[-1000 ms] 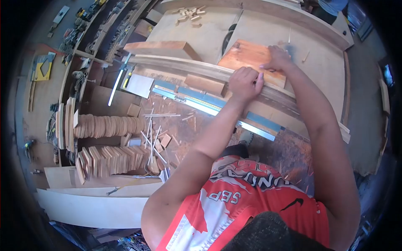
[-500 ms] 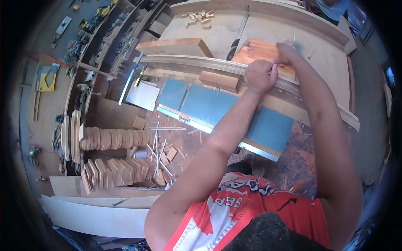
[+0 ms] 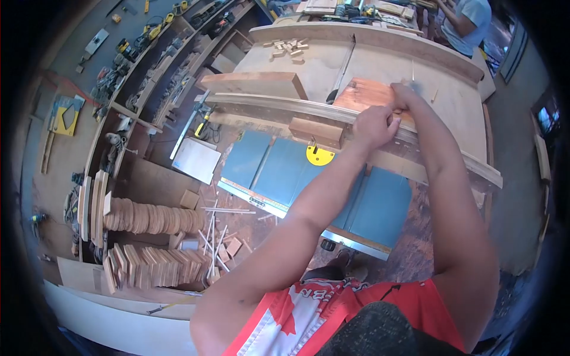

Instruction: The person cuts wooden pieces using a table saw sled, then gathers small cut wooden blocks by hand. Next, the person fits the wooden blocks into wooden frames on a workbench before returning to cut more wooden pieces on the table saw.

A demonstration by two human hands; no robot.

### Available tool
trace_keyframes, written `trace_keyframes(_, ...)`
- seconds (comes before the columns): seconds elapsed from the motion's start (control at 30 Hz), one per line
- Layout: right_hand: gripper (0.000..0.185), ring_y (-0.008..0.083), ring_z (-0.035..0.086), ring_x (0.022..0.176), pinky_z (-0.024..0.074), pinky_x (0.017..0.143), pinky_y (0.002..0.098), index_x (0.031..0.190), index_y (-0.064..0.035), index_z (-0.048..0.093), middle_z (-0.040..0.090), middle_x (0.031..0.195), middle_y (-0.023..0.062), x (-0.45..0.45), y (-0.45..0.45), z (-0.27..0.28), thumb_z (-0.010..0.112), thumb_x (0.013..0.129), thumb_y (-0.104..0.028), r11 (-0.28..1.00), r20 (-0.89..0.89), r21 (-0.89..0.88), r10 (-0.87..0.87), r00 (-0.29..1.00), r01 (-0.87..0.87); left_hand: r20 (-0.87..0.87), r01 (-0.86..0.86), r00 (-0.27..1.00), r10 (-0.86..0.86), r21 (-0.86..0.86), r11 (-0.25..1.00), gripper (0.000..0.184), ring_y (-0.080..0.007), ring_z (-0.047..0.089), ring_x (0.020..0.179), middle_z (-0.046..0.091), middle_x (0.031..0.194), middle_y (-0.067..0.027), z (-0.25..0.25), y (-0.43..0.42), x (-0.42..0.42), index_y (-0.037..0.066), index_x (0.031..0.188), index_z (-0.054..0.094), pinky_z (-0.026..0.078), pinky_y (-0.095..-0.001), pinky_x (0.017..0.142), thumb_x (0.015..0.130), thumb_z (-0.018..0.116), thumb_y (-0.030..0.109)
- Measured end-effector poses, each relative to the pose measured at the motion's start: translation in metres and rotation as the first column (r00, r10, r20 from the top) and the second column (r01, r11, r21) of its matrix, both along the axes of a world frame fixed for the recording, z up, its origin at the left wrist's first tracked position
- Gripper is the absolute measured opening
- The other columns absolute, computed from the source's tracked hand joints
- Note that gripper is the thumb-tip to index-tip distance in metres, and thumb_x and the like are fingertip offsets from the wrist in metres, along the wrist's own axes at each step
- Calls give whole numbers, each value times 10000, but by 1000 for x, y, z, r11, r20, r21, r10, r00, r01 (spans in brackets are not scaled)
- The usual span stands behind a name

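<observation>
Arms at full stretch over a plywood sled (image 3: 442, 110), I have driven its fence (image 3: 261, 102) farther from my body in the past second, baring a broad stretch of blue tabletop (image 3: 380, 207) on the near side of my hands. A yellow insert plate (image 3: 321, 155), hidden a half-second ago, now shows to the left of my left hand (image 3: 375, 126) and nearer to me. That hand is curled closed over the top of the fence. My right hand (image 3: 404, 97), just beyond it, bears on the right end of a reddish wooden board (image 3: 365, 94); its fingers are partly hidden, so I cannot tell how tightly they close. The board lies flat on the sled, just past my left hand and against the far side of the fence. It has kept its place there, which suggests that board and sled are travelling as one. A wooden block (image 3: 314, 132) sits on the fence's near face, left of my left hand.
</observation>
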State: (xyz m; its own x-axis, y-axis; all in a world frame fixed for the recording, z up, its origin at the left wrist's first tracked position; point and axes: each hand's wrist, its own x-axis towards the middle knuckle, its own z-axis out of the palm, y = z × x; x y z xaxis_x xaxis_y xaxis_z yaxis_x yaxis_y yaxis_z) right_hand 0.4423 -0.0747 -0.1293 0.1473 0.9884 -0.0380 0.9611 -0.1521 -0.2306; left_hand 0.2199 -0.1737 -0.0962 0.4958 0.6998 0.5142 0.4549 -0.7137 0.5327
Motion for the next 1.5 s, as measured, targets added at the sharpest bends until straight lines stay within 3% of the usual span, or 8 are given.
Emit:
trace_keyframes(0.57,943,334,558,1244,467,1021,430,1282,5,534,585,1296,228,-11,-8,25,938,546,-424,980,19,-125,156,988,-153,88,-24,996,28,-43,999,252,-322,595,743,575,694,-99,16,-23,2,83,742,562,471,-438,677,810,693,288)
trace_keyframes(0.77,889,345,614,1148,497,961,448,1266,23,550,613,1253,224,6,19,-20,933,583,-398,981,-151,19,192,970,-191,185,-58,977,107,-253,966,90,-293,616,753,612,768,-101,-121,-122,-112,75,845,663,492,-395,699,860,638,161)
trace_keyframes(0.83,907,341,611,1151,495,968,440,1301,14,530,605,1267,224,-10,-5,20,937,586,-367,982,-260,-110,120,958,-153,143,-368,779,610,-684,630,256,-207,655,844,711,972,-96,-222,-112,-158,65,1000,728,519,-366,780,900,581,250)
trace_keyframes(0.87,929,337,608,1154,493,976,433,1336,6,509,597,1281,224,-20,-10,36,941,589,-336,967,-373,-219,40,927,-130,-36,-215,527,849,-972,92,456,-223,645,912,705,1011,-105,-313,-66,-197,65,1133,686,516,-390,801,955,507,444)
trace_keyframes(1.1,1018,326,546,1242,442,1048,415,1406,-31,455,560,1352,168,-12,-12,24,954,553,-275,992,-278,-108,26,960,-59,380,383,-194,904,-819,426,1037,-307,153,1501,183,1617,-173,-296,83,-225,29,1559,86,165,-428,1203,895,327,787)
trace_keyframes(1.2,1026,331,541,1250,444,1047,413,1398,-27,464,553,1362,171,-4,-4,16,955,542,-309,996,-262,-72,36,964,-57,389,390,25,921,-852,349,1028,-328,286,1450,233,1593,-181,-289,63,-250,23,1562,29,201,-460,1191,910,275,780)
trace_keyframes(1.4,861,333,598,1152,491,971,415,1321,45,519,572,1293,235,4,26,8,881,691,-416,990,-289,-129,-92,953,57,261,-271,143,955,-917,291,537,-294,536,1167,563,1272,-194,-247,48,-348,-4,1314,508,413,-379,1011,1041,388,443)
trace_keyframes(1.5,823,342,607,1140,485,975,421,1237,49,592,605,1243,246,-7,45,24,778,748,-586,940,-141,-333,-133,981,79,351,-720,280,894,-539,437,411,-273,552,1092,584,1148,-171,-154,88,-385,-50,1213,533,420,-379,985,1047,427,310)
